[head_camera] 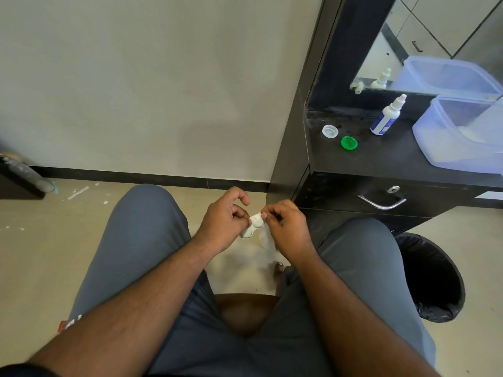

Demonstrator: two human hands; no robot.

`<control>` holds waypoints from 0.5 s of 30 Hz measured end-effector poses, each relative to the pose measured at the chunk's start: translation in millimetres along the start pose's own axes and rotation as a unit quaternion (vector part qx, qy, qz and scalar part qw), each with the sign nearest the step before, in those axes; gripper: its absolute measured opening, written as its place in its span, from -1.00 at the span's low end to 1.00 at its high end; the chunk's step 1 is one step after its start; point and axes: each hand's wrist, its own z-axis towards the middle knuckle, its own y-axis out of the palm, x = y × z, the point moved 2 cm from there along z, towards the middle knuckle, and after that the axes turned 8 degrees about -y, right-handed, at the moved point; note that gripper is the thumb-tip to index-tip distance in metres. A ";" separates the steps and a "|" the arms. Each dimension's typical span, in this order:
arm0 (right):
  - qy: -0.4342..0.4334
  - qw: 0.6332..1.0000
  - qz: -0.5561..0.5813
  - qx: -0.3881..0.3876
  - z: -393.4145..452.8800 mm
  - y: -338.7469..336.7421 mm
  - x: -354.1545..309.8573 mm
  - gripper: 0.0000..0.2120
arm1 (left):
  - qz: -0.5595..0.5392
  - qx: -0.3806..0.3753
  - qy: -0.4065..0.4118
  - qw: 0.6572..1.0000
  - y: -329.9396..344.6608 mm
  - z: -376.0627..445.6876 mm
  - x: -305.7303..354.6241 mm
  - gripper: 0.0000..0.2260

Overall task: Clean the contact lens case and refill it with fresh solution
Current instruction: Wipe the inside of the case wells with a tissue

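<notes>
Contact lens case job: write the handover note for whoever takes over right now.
Left hand grips the white plastic contact lens case over the lap. Right hand pinches a thin white tissue against the case's upper well.
On the black counter: the clear round cap and the green round cap, both off the case; the white solution bottle with a blue label stands upright behind them.
Done: caps removed. Under way: wiping. Left: refill both wells, screw caps back on.
</notes>
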 end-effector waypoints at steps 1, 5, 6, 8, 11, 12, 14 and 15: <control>-0.030 0.999 -0.006 -0.014 -1.6 1.0 -2.5 -0.90 | 0.000 -0.002 0.001 1.000 -0.6 0.5 -0.3 -0.69; -0.017 1.000 0.020 0.000 -3.2 2.7 -1.6 -0.89 | 0.005 -0.005 0.011 1.000 -0.3 0.7 -1.0 -0.67; 0.013 0.999 0.032 0.016 -2.4 1.6 0.7 -0.89 | 0.007 -0.004 0.012 1.000 0.1 0.9 -1.2 -0.67; 0.005 1.000 0.013 0.015 -1.3 0.7 1.4 -0.89 | 0.012 -0.002 0.012 1.000 0.4 1.0 -2.3 -0.67; -0.089 0.995 -0.041 -0.025 -5.0 4.4 -4.3 -0.86 | 0.020 -0.003 0.018 1.000 0.5 0.5 -2.6 -0.70; -0.085 0.995 -0.043 -0.020 -5.5 4.6 -3.3 -0.86 | 0.022 -0.003 0.019 1.000 0.7 0.3 -2.1 -0.71; -0.026 0.999 -0.024 0.019 -3.7 1.8 1.7 -0.88 | 0.022 -0.001 0.020 1.000 1.1 0.6 -1.3 -0.71; -0.012 0.999 -0.019 0.029 -3.6 0.6 3.2 -0.88 | 0.023 0.001 0.019 1.000 1.3 0.8 -1.2 -0.71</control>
